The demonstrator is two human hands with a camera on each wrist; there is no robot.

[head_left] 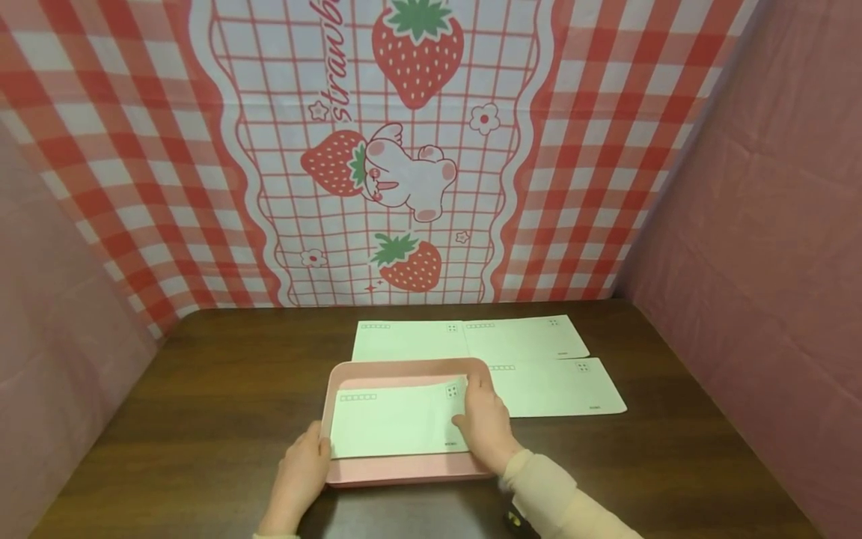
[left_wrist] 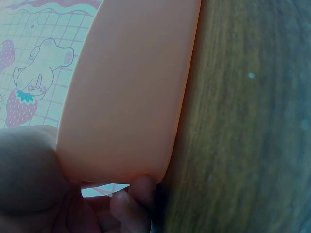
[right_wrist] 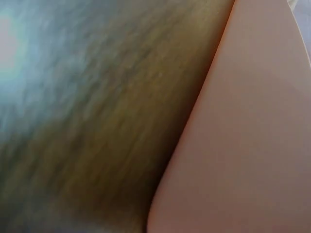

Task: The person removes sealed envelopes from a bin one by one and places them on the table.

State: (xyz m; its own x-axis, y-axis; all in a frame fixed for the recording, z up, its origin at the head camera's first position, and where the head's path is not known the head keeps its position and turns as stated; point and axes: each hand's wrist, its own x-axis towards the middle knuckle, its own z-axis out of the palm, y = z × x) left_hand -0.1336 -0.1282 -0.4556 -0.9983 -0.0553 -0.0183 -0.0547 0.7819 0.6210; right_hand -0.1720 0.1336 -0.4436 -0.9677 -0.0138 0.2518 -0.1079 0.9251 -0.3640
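A shallow pink tray (head_left: pixel 404 469) sits low over the brown table, with a white envelope (head_left: pixel 393 425) lying in it. My left hand (head_left: pixel 301 470) grips the tray's left side, the thumb near the rim. Around the right side curls my right hand (head_left: pixel 486 421), its thumb over the envelope's right edge. In the left wrist view, the tray's outer wall (left_wrist: pixel 131 92) fills the middle and fingertips (left_wrist: pixel 143 189) bend round its corner. The right wrist view has only the tray wall (right_wrist: pixel 243 131) and tabletop; the right fingers are out of sight there.
Behind the tray, two more envelopes (head_left: pixel 407 338) (head_left: pixel 521 340) lie side by side, and another envelope (head_left: pixel 559 389) lies to its right, partly covered by the tray. A strawberry-print cloth (head_left: pixel 417 187) hangs at the table's (head_left: pixel 202 389) back edge, with pink cloth on both sides.
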